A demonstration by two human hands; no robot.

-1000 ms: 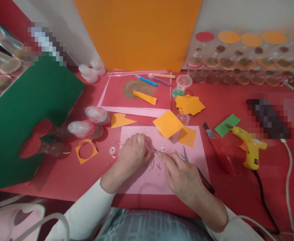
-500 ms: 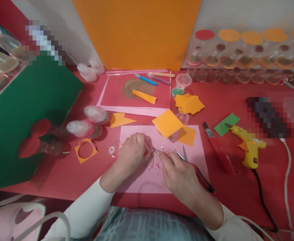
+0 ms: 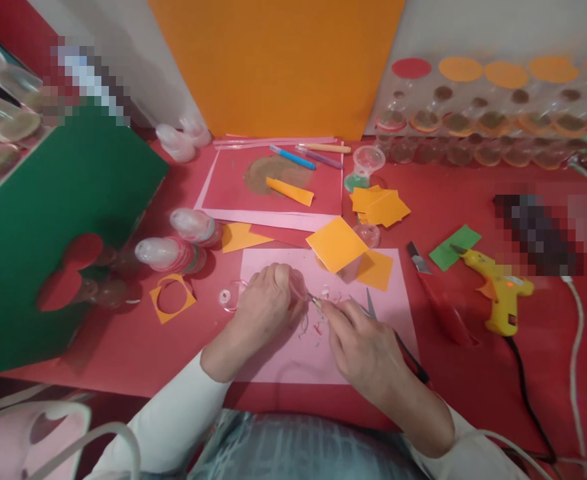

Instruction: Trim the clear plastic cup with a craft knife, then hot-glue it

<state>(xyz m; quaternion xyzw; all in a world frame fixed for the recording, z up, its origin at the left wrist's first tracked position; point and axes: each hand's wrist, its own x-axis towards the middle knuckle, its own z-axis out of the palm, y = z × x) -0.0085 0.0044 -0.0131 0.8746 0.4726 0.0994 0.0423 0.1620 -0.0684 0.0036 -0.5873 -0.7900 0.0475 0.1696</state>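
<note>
Left hand (image 3: 266, 300) curls round a clear cup (image 3: 299, 283); right hand (image 3: 366, 337) pinches a thin tool (image 3: 316, 301), best angled away from the left.

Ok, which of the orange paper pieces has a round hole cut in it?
The squarish one on the red table, left of the left hand; the other orange pieces show no such hole.
</note>
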